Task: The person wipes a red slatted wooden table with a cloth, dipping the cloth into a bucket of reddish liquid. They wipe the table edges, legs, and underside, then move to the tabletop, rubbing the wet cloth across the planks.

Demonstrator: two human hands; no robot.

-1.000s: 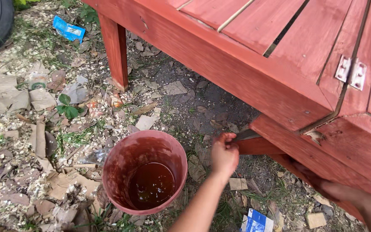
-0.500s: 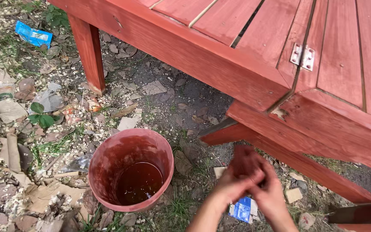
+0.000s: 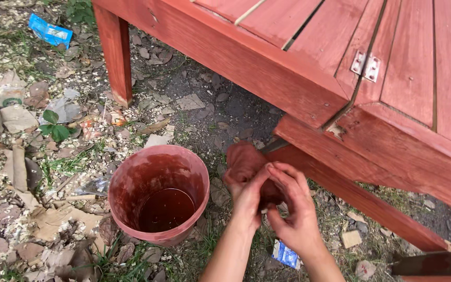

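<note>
Overhead, a red-stained slatted wooden tabletop (image 3: 309, 68) fills the upper right. Lower centre-left stands a round plastic bucket (image 3: 158, 193) holding dark stain. Just right, left hand (image 3: 249, 196) and right hand (image 3: 294, 209) both clutch a crumpled stained rag (image 3: 244, 159).

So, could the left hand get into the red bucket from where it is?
Probably yes: the left hand is right beside the bucket, whose open top has nothing over it, though both hands hold a stained rag.
</note>
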